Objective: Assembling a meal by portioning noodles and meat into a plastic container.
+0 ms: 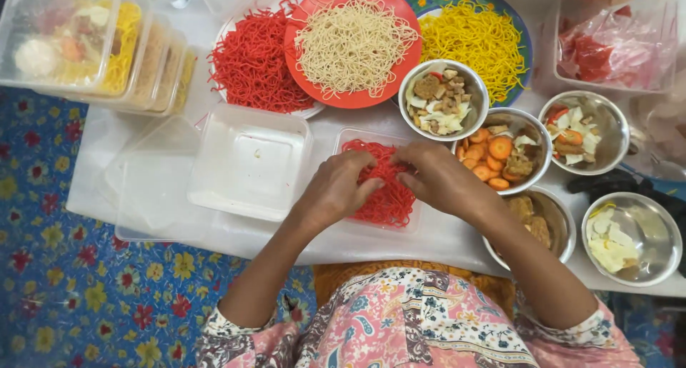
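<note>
At upper left of the frame stood stacked filled containers [107, 46]. Left of centre lay an empty clear container [250, 161]. At centre, the left hand [336, 189] and right hand [439, 178], fingers curled, pinched red noodles [389, 196] inside a clear tray [357, 136] on the counter [236, 236]. Judged step: arranging the portion; toppings would demand a reach to the carrot bowl [537, 128] at right.
</note>
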